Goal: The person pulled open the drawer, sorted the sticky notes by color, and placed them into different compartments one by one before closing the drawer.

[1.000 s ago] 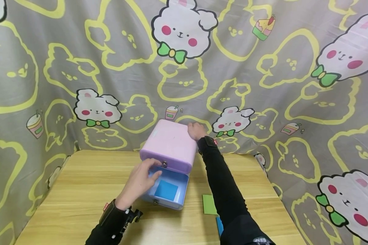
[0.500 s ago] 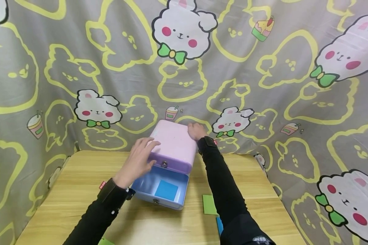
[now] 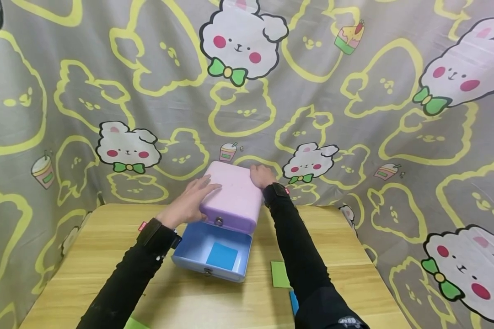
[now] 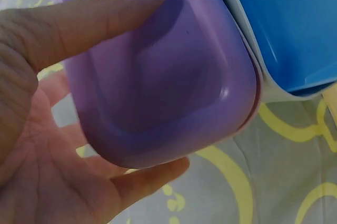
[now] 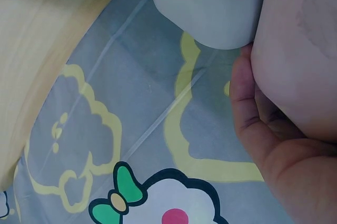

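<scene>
A pink box [image 3: 232,185] with a purple front and a round metal knob [image 3: 219,221] lies over the rear of an open blue drawer [image 3: 189,246]. A blue paper square [image 3: 222,256] lies inside the drawer. My left hand [image 3: 188,204] grips the pink box's left front corner. In the left wrist view, its thumb [image 4: 105,21] lies across the purple front [image 4: 158,92] and the fingers pass behind the side. At the far right corner, my right hand [image 3: 261,176] holds the box, its fingers [image 5: 250,98] curled round the edge beside a whitish-blue part [image 5: 210,8].
On the wooden table [image 3: 107,246] lie a green paper square [image 3: 279,274], a blue paper piece [image 3: 294,302] beside the right sleeve, and another green piece [image 3: 135,323] at the front edge. A patterned grey curtain [image 3: 181,114] surrounds the table's back and sides.
My left hand has moved from the knob and drawer up to the pink box's left side and taken hold there. The right hand stays put. A green piece shows at the front.
</scene>
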A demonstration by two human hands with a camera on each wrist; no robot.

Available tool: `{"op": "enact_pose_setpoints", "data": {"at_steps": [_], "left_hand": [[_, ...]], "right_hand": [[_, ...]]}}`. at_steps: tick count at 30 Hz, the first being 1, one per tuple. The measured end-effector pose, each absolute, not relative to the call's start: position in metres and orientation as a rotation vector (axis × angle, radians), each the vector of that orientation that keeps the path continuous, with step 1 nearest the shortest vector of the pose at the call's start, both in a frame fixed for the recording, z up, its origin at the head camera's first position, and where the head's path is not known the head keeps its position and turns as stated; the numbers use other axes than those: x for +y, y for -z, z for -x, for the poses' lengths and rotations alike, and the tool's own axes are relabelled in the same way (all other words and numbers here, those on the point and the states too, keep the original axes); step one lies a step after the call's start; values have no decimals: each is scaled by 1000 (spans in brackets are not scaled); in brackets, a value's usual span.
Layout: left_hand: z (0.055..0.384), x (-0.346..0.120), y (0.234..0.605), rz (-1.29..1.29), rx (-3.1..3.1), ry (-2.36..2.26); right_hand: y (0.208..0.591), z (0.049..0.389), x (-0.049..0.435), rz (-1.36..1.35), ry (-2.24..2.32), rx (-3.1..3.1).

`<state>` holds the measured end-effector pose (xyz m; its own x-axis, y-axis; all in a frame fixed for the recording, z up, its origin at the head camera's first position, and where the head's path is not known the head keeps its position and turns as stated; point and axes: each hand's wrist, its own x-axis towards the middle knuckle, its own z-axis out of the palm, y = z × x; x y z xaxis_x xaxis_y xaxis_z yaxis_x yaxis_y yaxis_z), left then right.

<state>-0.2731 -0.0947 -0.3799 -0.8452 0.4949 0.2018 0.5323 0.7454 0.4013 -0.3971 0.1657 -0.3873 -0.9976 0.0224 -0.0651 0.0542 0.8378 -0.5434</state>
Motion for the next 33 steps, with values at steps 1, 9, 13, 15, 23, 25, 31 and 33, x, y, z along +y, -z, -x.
{"op": "enact_pose_setpoints", "data": {"at_steps": [1, 9, 13, 15, 23, 25, 31, 33], "left_hand": [[275, -95, 380, 848, -2879, 706], [283, -92, 380, 873, -2987, 703], [287, -88, 379, 818, -3063, 621], [289, -87, 377, 811, -3082, 580], [291, -87, 373, 832, -3093, 484], [292, -88, 374, 834, -3098, 469], [295, -89, 374, 837, -3087, 455], [296, -89, 375, 847, -3076, 466]], "right_hand": [[387, 396, 166, -58, 872, 2960], [384, 388, 162, -28, 865, 2975], [384, 389, 162, -36, 861, 2956], [384, 390, 162, -29, 861, 2953], [386, 389, 165, 38, 866, 2963], [387, 389, 166, 53, 871, 2966], [383, 384, 170, 119, 1004, 2937], [380, 379, 176, 159, 1056, 2932]]}}
